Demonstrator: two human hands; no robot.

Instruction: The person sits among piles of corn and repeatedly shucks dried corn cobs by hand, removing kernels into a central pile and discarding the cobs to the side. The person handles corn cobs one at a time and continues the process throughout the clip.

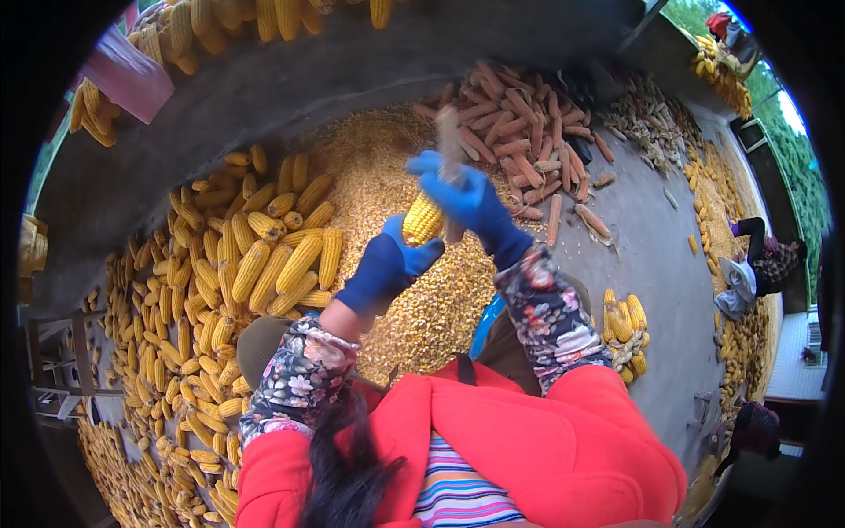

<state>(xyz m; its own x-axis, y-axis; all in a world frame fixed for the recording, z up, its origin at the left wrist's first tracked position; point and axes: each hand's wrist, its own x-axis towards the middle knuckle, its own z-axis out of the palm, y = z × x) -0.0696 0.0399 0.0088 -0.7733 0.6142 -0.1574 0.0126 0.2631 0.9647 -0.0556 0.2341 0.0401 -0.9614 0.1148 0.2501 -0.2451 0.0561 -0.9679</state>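
My left hand (pixel 386 261), in a blue work glove, grips a yellow ear of corn (pixel 422 221). The ear is tilted up and away from me. Against its upper right side is my right hand (pixel 465 198), gloved in blue too. A pale, long thing (pixel 449 142) sticks up from the right hand; motion blur hides whether it is a bare cob or a wooden tool. Below both hands spreads a heap of loose corn kernels (pixel 416 317) on the floor. Part of a blue rim (pixel 487 323) shows beside my right leg.
Whole ears of corn (pixel 264 257) are piled to the left. Shelled reddish cobs (pixel 521 132) lie at the upper right, with dry husks (pixel 650 129) beyond. A tied bunch of ears (pixel 624 327) lies on the concrete floor (pixel 667 264). A person (pixel 769 264) sits far right.
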